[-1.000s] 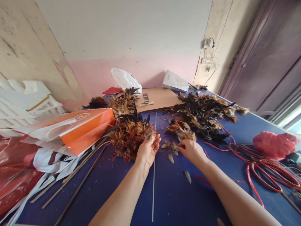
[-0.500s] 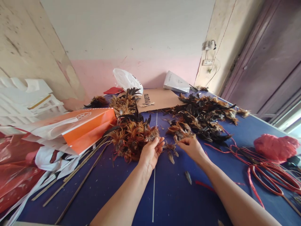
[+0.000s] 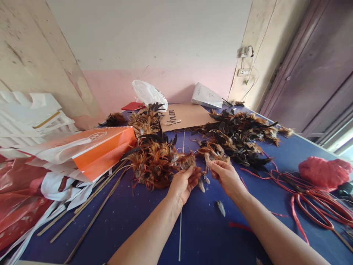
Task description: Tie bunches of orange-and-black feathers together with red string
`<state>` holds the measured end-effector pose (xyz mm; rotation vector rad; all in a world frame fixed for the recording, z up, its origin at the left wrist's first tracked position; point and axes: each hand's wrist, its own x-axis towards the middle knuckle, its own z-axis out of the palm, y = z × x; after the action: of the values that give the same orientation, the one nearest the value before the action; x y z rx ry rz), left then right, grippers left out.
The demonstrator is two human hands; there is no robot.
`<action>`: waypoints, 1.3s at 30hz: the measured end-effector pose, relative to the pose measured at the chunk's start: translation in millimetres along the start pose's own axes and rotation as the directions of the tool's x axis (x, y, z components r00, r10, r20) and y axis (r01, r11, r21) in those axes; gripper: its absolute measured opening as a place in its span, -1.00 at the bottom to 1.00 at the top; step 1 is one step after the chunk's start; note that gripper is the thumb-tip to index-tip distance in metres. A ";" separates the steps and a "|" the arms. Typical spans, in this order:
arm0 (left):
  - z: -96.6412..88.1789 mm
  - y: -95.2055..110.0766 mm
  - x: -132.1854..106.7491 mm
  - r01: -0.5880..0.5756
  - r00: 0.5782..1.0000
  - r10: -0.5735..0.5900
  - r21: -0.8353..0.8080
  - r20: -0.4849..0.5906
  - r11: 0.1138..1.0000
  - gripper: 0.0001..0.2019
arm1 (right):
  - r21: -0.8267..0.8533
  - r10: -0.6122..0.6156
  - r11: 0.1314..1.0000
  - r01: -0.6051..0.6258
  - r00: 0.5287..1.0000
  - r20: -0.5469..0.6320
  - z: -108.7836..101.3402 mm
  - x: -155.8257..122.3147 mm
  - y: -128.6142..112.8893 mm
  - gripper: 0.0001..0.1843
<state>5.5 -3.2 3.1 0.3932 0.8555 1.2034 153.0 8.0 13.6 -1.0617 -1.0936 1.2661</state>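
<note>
Near the middle of the blue table [image 3: 143,228], my left hand [image 3: 183,182] is closed around a small bunch of feathers [image 3: 188,160], brown and downy, held between thumb and fingers. Just right of it, my right hand [image 3: 227,176] pinches a pale, fluffy feather [image 3: 207,159] between thumb and fingertips. A heap of reddish-brown feather bundles [image 3: 151,162] lies left of my left hand. Beyond my right hand spreads a larger pile of dark and brown feathers [image 3: 239,132]. Loose grey feathers [image 3: 202,186] lie on the table below the hands.
At left lie an orange and white paper bag [image 3: 104,154], thin sticks [image 3: 96,213] and red plastic [image 3: 19,202]. To the right are red-handled scissors [image 3: 311,209], red string [image 3: 255,173] and a pink plastic bundle [image 3: 322,173]. A cardboard sheet [image 3: 190,114] lies at the back.
My left hand has moved right with its feather bunch, closer to my right hand. My right hand has lifted slightly and turned, and a pale feather now shows in its pinch.
</note>
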 end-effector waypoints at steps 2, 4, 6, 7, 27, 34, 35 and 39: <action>-0.5 -0.2 0.3 0.004 1.000 -0.004 -0.005 0.010 1.000 -0.89 | 0.021 -0.007 1.000 0.007 1.000 -0.012 0.2 0.5 -0.2 -0.74; -0.4 -0.3 -0.2 0.030 0.999 -0.030 -0.012 0.024 0.999 -0.89 | 0.033 -0.022 0.999 0.023 0.999 -0.032 -0.6 1.6 0.0 -0.74; 0.3 -0.4 -1.5 0.069 0.997 -0.068 -0.021 0.034 0.997 -0.90 | 0.034 -0.026 0.999 0.027 0.999 -0.039 -1.7 2.4 0.2 -0.74; 0.9 -0.5 -2.3 0.085 0.996 -0.084 -0.025 0.038 0.996 -0.90 | 0.028 -0.025 0.999 0.026 0.999 -0.032 -1.9 2.3 0.2 -0.74; 7.9 -12.3 -7.4 -0.083 0.995 0.077 0.115 0.057 0.990 -0.90 | -0.477 -0.128 0.868 0.135 0.991 0.047 10.8 -8.6 5.1 -0.80; 5.3 -14.2 -6.4 -0.205 0.977 0.175 0.298 0.124 0.932 -0.77 | -0.360 -0.048 0.930 0.069 0.997 0.067 3.8 -3.8 3.8 -0.77; 5.5 -13.8 -7.0 -0.209 0.976 0.175 0.318 0.133 0.925 -0.76 | -0.365 -0.051 0.928 0.071 0.997 0.065 3.5 -3.4 3.7 -0.78; 6.8 -10.7 -8.9 -0.234 0.969 0.184 0.386 0.163 0.892 -0.74 | -0.403 -0.081 0.910 0.098 0.995 0.059 4.5 -3.4 2.9 -0.79</action>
<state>16.6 -14.0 3.4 0.9077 0.9727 1.1826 148.1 4.6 11.5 -1.2796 -1.4621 1.0112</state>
